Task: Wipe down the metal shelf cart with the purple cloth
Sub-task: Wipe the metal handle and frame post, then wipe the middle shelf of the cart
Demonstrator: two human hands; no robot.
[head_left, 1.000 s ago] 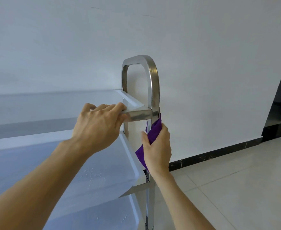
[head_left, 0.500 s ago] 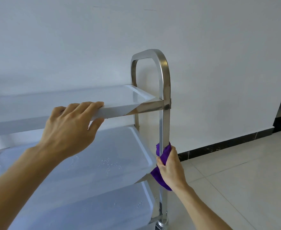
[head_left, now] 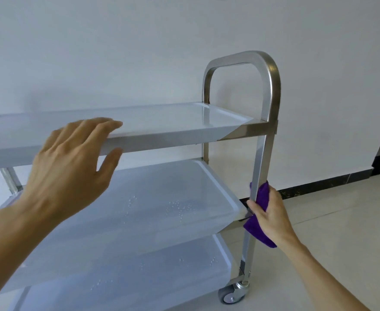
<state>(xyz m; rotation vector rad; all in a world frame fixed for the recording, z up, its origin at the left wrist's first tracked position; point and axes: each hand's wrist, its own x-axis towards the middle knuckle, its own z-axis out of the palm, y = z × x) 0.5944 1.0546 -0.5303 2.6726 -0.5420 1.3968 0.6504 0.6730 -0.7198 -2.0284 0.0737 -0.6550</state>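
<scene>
Against the white wall stands the cart, more of it in view than half a second ago: a caster and the bottom shelf now show. On the middle shelf lie small water beads. Since the earlier frame the left hand has let go of the top shelf edge; its grip is now spread, fingers flat over the rim and thumb apart below it. The right hand, still low on the near post, has its grip pressed around the cloth, which wraps the post just beside the middle shelf's corner.
</scene>
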